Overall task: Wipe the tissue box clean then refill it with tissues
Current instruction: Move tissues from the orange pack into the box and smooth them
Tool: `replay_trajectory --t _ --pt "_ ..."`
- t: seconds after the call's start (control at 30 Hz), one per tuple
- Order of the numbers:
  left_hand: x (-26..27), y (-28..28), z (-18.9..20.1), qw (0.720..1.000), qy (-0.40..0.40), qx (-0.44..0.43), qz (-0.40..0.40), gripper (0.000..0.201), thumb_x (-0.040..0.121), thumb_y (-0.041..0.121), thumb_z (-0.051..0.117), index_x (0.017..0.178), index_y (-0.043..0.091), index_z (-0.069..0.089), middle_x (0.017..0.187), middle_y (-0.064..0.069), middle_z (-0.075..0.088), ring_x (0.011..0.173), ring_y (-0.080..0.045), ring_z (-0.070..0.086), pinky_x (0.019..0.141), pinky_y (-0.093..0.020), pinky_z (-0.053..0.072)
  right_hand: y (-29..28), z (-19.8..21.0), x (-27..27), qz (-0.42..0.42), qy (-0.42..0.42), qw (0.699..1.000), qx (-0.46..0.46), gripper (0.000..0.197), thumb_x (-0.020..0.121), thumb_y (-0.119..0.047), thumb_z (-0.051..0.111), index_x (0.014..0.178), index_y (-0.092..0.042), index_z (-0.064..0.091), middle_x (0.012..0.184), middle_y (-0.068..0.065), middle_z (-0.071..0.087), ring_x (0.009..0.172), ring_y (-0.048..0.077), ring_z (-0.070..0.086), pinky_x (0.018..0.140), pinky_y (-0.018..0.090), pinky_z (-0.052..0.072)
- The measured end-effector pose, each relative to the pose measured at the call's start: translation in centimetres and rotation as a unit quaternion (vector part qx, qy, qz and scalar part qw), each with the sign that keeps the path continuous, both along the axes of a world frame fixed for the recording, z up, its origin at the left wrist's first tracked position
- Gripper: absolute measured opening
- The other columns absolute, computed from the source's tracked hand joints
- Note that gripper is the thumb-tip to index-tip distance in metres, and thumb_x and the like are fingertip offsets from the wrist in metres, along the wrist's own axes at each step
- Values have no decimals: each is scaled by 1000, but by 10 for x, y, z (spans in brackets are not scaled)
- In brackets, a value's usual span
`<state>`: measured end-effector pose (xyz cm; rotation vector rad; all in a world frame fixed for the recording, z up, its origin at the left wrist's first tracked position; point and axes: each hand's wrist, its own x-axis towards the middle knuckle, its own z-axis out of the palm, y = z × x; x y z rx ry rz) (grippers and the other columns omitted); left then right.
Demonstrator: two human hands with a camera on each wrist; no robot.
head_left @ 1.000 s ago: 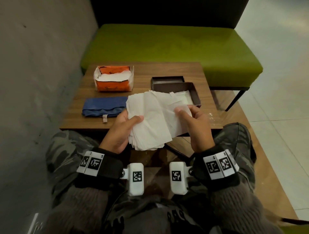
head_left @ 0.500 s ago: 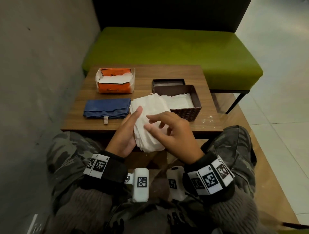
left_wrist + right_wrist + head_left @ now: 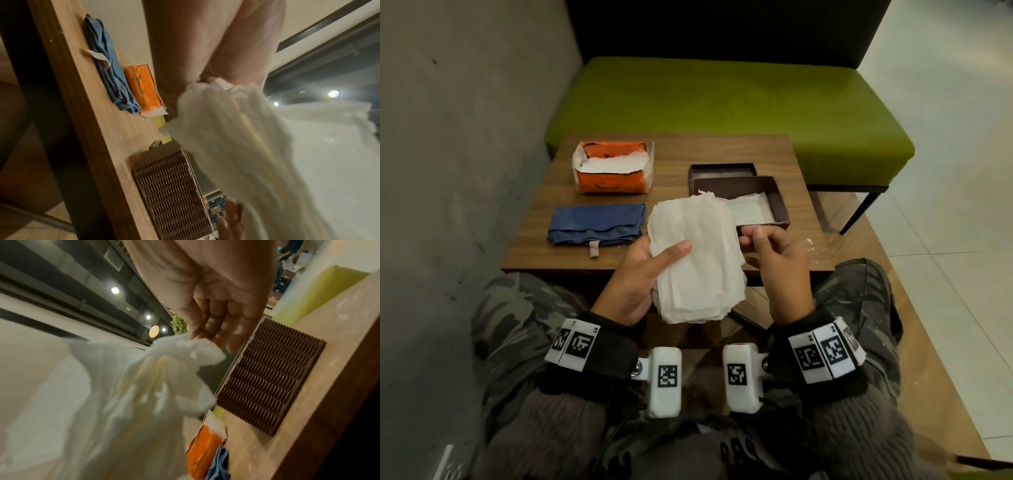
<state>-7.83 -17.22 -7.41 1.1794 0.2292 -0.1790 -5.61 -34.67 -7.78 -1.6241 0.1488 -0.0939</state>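
In the head view my left hand (image 3: 667, 260) holds a thick stack of white tissues (image 3: 698, 260) above the table's near edge, thumb on top and fingers hidden underneath. My right hand (image 3: 753, 240) is at the stack's right edge, fingers curled. In the right wrist view the right hand (image 3: 207, 331) pinches a bunched corner of the tissues (image 3: 123, 386). Just behind the stack stands the open brown woven tissue box (image 3: 780, 205), with a few tissues (image 3: 751, 209) lying inside. Its lid (image 3: 722, 169) lies behind it.
On the small wooden table (image 3: 688, 150) lie an opened orange tissue pack (image 3: 613, 174) at the back left and a folded blue cloth (image 3: 595, 224) in front of it. A green bench (image 3: 722, 99) stands beyond, and a grey wall closes the left side.
Both hands first held the stack spread wide. My right hand then lay across its top and has now drawn back to the right edge. The left hand keeps its hold.
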Motion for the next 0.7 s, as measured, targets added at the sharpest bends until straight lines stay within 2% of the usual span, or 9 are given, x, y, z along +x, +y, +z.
replay_trajectory --t 0.13,0.2,0.33,0.4,0.47,0.53,0.57,0.63,0.7 --pt "2 -3 3 1000 -11 6 -4 42 80 16 64 121 14 55 115 -4 68 103 -18 66 83 -32 56 10 9 -3 93 104 985 106 49 96 -52 38 117 -16 63 110 6 70 100 19 68 88 39 55" --pt "2 -9 4 1000 -18 4 -13 34 83 14 62 116 17 56 113 -3 69 102 -17 67 84 -31 56 18 13 -7 148 131 965 175 59 88 -59 41 124 -17 59 117 8 69 105 22 67 90 42 54" --pt "2 -16 4 999 -27 -15 -7 43 78 19 64 120 19 54 114 -3 69 103 -18 66 83 -32 56 22 12 -8 154 121 969 149 37 93 -49 45 116 -24 61 108 2 71 95 16 71 79 31 59" --pt "4 -15 3 999 -35 -27 6 48 79 20 64 125 19 52 116 -3 67 105 -18 66 84 -33 56 23 11 -7 148 121 970 149 31 95 -48 44 110 -27 61 108 1 70 98 17 69 85 35 57" --pt "3 -21 3 999 -38 -13 -1 39 83 19 62 121 22 54 111 1 70 102 -16 67 80 -30 56 28 8 -7 151 110 975 121 34 96 -46 44 118 -25 59 113 0 68 101 14 67 89 34 55" --pt "2 -28 2 999 -38 25 -9 28 86 19 60 113 26 56 105 3 71 98 -15 68 77 -28 56 34 3 -7 146 93 980 102 30 97 -42 45 123 -27 52 110 -7 66 98 6 66 82 22 56" --pt "2 -29 1 999 -40 36 -7 27 87 19 60 112 26 57 106 2 71 98 -15 68 78 -29 56 35 3 -7 143 95 980 101 32 97 -44 46 123 -27 51 110 -8 65 98 5 65 80 21 56" --pt "5 -24 2 998 -43 37 9 27 87 19 60 113 27 56 110 0 69 99 -16 67 80 -32 56 33 1 -6 143 118 976 111 53 88 -57 52 128 -21 51 118 -1 65 104 14 65 88 34 56" --pt "8 -17 2 998 -43 43 7 27 88 19 59 113 29 55 111 0 68 99 -15 68 80 -32 56 27 0 -4 153 139 973 106 61 85 -57 57 132 -20 48 124 3 63 109 19 64 93 42 53"
